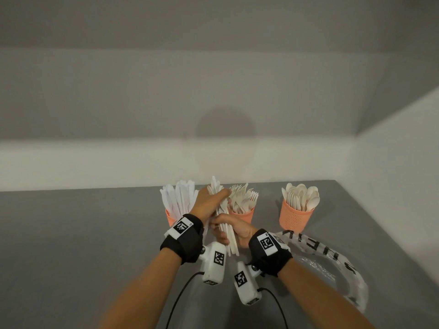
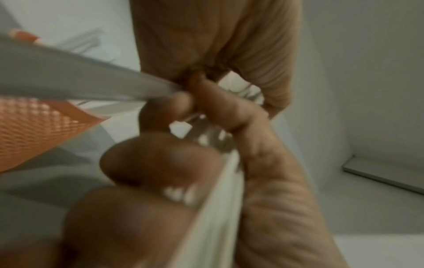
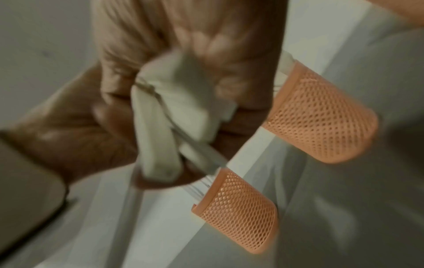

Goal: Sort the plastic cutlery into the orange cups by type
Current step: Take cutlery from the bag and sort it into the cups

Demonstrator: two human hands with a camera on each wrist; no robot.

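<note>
Gripping one bundle of white knives [image 1: 222, 216] w/ both hands, centre of head view: left hand [image 1: 209, 204] wrapped round upper part, right hand [image 1: 231, 230] curled round handles lower down. Behind: knife cup [image 1: 170, 217] at left already crammed, fork cup [image 1: 244, 213] mid, spoon cup [image 1: 295, 217] right. Risk: forcing bundle in could tip the cup or spill pieces onto grey table [image 1: 83, 233].

Left wrist view, blurry: fingers [image 2: 160, 159] clamped on white handles; loose outer ones may slide out.

Right wrist view, blurry: bundle clenched, two mesh cups close by, easy to knock.
</note>
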